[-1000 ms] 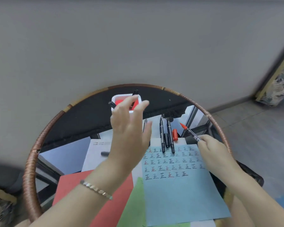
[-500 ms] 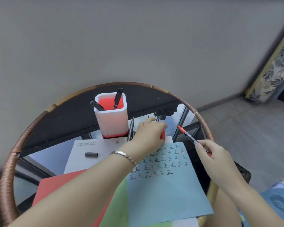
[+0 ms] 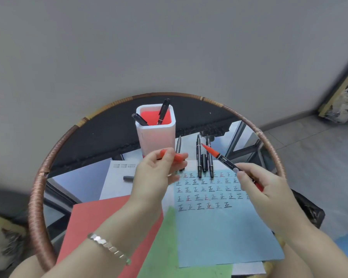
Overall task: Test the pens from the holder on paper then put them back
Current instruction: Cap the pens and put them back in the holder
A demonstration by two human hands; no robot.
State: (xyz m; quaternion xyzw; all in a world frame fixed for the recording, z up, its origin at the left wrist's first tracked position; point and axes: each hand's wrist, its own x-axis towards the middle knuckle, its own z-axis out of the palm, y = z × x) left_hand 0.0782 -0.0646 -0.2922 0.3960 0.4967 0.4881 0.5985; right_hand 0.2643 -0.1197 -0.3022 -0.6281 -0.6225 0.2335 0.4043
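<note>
A white pen holder [image 3: 156,137] with a red inside stands at the back of the round table and holds two black pens [image 3: 162,112]. My right hand [image 3: 263,189] grips a red-tipped pen [image 3: 221,157], tip pointing up and left. My left hand [image 3: 159,173] pinches a red pen cap [image 3: 177,157] in front of the holder, left of the pen tip. Below lies a blue sheet [image 3: 225,233] with rows of written marks. Three black pens [image 3: 199,157] and a loose black cap [image 3: 204,165] rest at its top edge.
Red paper [image 3: 92,221], green paper [image 3: 163,249] and a white sheet [image 3: 117,181] with a small grey cap [image 3: 128,178] overlap on the glass table, which has a woven rim [image 3: 36,197]. A grey wall stands behind; tiled floor is at right.
My left hand dropped to the pens by the blue sheet, then lifted holding the red cap. My right hand kept the red-tipped pen and raised it towards the cap.
</note>
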